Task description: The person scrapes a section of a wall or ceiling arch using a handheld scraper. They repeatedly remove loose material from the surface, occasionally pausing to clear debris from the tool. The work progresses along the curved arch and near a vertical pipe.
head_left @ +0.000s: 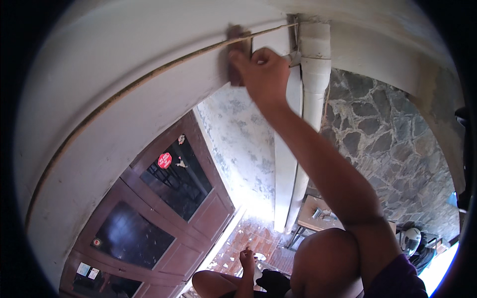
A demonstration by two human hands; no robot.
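Note:
My right hand [268, 74] is raised at the end of a long bare forearm and closed on a brown, flat, block-like piece [240, 67]. That piece is smeared by motion, so its exact kind does not show. It is at the white wall band, where a thin brown cable-like strip [149, 75] runs along in a curve. Far lower, beside my bent knees, my left hand [247, 259] has its fingers curled. What it holds, if anything, is too small to make out.
A white pipe [315, 74] runs down beside the corner, next to a stone-patterned wall [377, 129]. Below the band stand brown doors [198, 213] with dark glass. Lower down are a small wooden table [310, 213], a white helmet [410, 239] and a tiled floor [238, 243] with pale flecks.

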